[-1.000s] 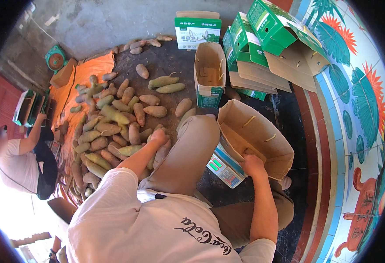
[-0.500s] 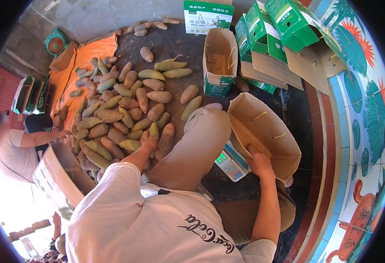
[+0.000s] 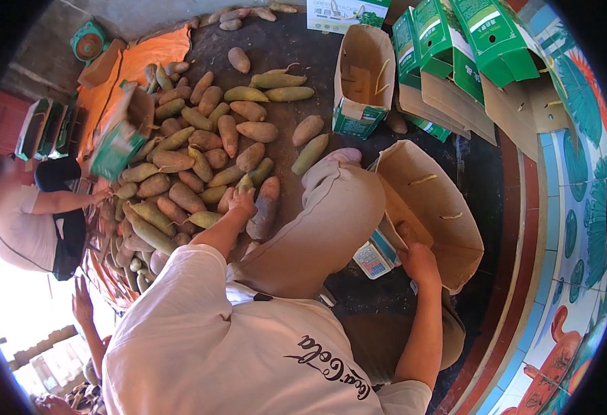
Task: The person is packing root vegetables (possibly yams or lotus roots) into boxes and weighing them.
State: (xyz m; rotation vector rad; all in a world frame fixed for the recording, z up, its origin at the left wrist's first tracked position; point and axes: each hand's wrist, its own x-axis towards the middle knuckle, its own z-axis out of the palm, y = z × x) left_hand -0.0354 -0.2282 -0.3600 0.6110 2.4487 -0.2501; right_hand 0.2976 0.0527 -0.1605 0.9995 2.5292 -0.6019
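My left hand (image 3: pixel 243 203) is closed around a green radish (image 3: pixel 246 184) at the near right edge of a large pile of muddy green and brownish radishes (image 3: pixel 173 162). A long brown radish (image 3: pixel 265 209) lies just right of that hand. On the other side, my right hand (image 3: pixel 419 263) grips the near left wall of an open cardboard box (image 3: pixel 424 169). Inside the box, close to those fingers, a brownish lump (image 3: pixel 407 232) shows, perhaps a radish. The box stands on a digital scale (image 3: pixel 371 261), partly hidden beneath it.
Another open box (image 3: pixel 363 66) stands beyond mine, with several green cartons (image 3: pixel 449 48) to its right. At the left a person (image 3: pixel 23 214) reaches toward the pile. A green carton (image 3: pixel 122 135) is over the pile's left part, beside an orange sheet (image 3: pixel 153 59). Another person's hand (image 3: pixel 82 304) shows lower left.
The carton at the lower left has gone from there; a blurred green carton now shows over the pile's upper left. Another person's raised hand has come into view. My hands keep their places.
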